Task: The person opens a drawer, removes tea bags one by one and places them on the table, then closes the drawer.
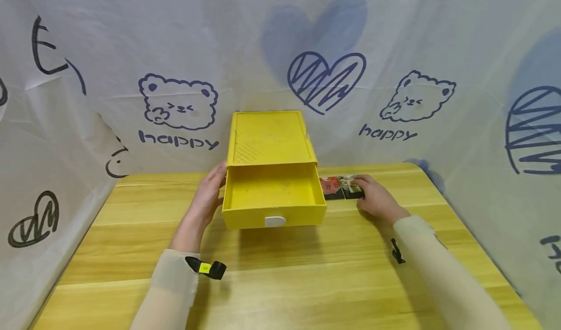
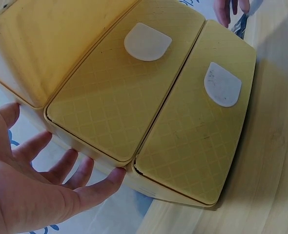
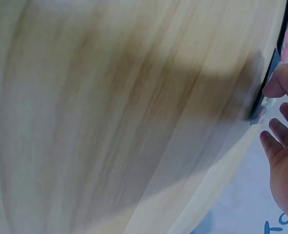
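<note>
A yellow drawer cabinet stands on the wooden table, its top drawer pulled out with a bare floor inside. Two shut drawers with white tabs lie below it in the left wrist view. My left hand touches the cabinet's left side with spread fingertips. Right of the cabinet lie two flat, black-edged picture pieces side by side, a red one and a darker one. My right hand holds the darker piece at its right end, thumb at its edge; the index fingertip is hidden in the right wrist view.
A white curtain with blue hearts and bear drawings hangs behind and beside the table. The table top stretches in front of the cabinet. Dark straps hang at both wrists.
</note>
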Motion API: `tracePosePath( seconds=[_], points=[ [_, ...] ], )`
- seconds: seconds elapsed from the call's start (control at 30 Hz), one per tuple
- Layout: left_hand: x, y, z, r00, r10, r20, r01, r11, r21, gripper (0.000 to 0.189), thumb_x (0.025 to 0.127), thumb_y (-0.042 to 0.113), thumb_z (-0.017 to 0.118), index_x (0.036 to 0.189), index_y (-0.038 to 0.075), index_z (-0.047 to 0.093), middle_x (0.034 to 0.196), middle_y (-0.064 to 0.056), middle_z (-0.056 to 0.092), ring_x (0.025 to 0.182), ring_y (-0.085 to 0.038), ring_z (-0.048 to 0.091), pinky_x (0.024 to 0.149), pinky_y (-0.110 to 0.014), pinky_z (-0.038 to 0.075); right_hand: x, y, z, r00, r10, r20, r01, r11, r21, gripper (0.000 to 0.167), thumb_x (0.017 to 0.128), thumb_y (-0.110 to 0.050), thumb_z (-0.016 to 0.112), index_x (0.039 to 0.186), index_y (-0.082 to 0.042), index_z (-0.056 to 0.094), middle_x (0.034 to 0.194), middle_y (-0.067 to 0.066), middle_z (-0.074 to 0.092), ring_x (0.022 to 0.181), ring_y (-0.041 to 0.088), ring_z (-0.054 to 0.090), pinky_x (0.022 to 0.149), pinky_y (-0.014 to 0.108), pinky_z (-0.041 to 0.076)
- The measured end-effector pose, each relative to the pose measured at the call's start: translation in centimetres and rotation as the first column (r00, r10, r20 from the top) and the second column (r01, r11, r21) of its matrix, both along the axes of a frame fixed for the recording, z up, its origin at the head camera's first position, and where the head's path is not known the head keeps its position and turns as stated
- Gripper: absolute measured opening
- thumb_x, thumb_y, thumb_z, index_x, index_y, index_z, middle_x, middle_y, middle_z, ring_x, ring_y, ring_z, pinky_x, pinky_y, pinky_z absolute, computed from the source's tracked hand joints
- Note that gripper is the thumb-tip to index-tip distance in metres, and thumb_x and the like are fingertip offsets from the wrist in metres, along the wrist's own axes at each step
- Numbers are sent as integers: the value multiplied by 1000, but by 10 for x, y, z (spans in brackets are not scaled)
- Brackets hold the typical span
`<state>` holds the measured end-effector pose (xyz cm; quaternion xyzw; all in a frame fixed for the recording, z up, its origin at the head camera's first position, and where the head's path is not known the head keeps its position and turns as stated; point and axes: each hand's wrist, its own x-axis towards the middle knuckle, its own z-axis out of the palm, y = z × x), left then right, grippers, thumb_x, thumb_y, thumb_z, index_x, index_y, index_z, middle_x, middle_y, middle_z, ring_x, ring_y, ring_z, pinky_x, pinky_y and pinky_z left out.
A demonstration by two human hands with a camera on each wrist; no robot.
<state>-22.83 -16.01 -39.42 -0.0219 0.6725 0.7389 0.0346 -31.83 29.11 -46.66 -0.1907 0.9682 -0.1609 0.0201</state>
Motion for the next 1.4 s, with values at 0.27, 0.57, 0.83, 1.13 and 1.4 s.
tracePosePath(
  seconds=[0.27, 0.57, 0.83, 1.13, 1.4],
  points=[
    [0, -1, 0, 1000, 4, -5, -4, 1000, -17, 61, 113, 46, 38, 165, 17, 30, 170, -9, 29, 152, -34, 31, 118, -65, 32, 7, -2, 11, 994, 20, -106, -23, 999, -32, 64, 90, 1, 63, 152, 1, 46, 160, 22, 37, 135, 49, 49, 112, 62, 43],
    [0, 0, 0, 1000, 11, -15, -12, 1000, -24, 63, 112, 48, 39, 164, 14, 32, 168, -11, 32, 151, -33, 32, 119, -65, 32, 24, -23, 34, 959, 40, -282, -67, 994, -86, 62, 91, -1, 70, 150, -3, 51, 157, 17, 44, 135, 42, 51, 104, 58, 50],
    [0, 0, 1, 1000, 15, -8, -16, 999, -28, 67, 110, 52, 41, 164, 14, 32, 168, -12, 32, 152, -33, 31, 119, -64, 31, 47, -46, 51, 862, 91, -499, -193, 968, -158, 60, 86, 3, 72, 144, -2, 57, 149, 18, 53, 127, 42, 58, 89, 55, 59],
    [-1, 1, 1, 1000, 18, 4, -18, 1000, -20, 66, 111, 51, 41, 165, 14, 31, 168, -13, 32, 152, -33, 32, 120, -64, 31, 67, -60, 58, 720, 142, -679, -360, 914, -190, 53, 84, 4, 68, 136, 0, 63, 138, 19, 62, 122, 36, 62, 92, 49, 59],
    [0, 1, -2, 1000, 20, 9, -19, 1000, -22, 68, 109, 54, 42, 164, 15, 32, 168, -12, 33, 152, -33, 32, 120, -64, 31, 89, -70, 73, 629, 142, -764, -443, 873, -203, 42, 91, -4, 60, 132, 1, 66, 136, 16, 65, 119, 34, 64, 106, 22, 49]
  ],
)
